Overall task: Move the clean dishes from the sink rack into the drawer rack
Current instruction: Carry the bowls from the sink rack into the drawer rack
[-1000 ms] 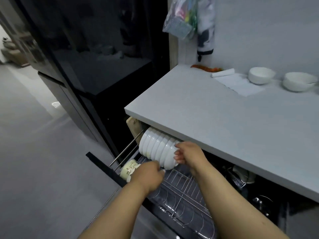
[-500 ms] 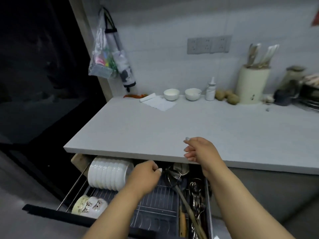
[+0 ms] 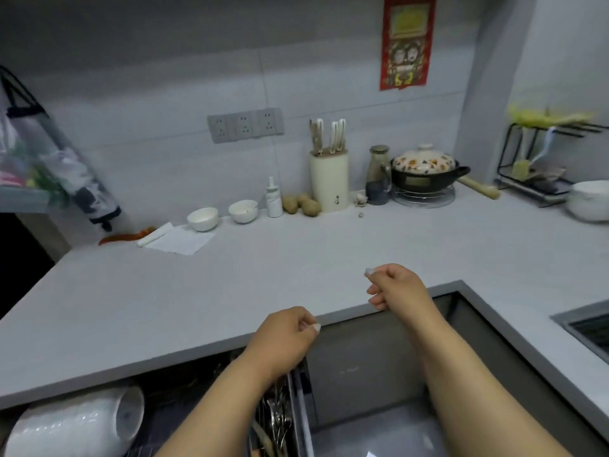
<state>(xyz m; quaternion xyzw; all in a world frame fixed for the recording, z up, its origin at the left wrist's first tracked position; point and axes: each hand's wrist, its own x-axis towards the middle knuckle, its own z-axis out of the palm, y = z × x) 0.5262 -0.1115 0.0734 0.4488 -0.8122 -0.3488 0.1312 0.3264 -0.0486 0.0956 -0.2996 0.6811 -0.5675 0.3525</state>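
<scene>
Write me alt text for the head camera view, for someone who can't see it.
Two empty hands, the left hand and right hand, hover with loosely curled fingers over the front edge of a pale grey kitchen countertop. Below it, an open drawer holds a row of white ceramic bowls standing on edge. A knife block, potatoes and a floral-lidded pot line the wall.

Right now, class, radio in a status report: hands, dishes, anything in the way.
Left hand and right hand loosely curled, empty. White dishes racked in open drawer. Large white bowl far right on counter. Path clear.

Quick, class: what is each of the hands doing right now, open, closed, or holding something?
Left hand: empty, fingers loosely curled, so open.
Right hand: empty, fingers loosely curled, so open.
</scene>
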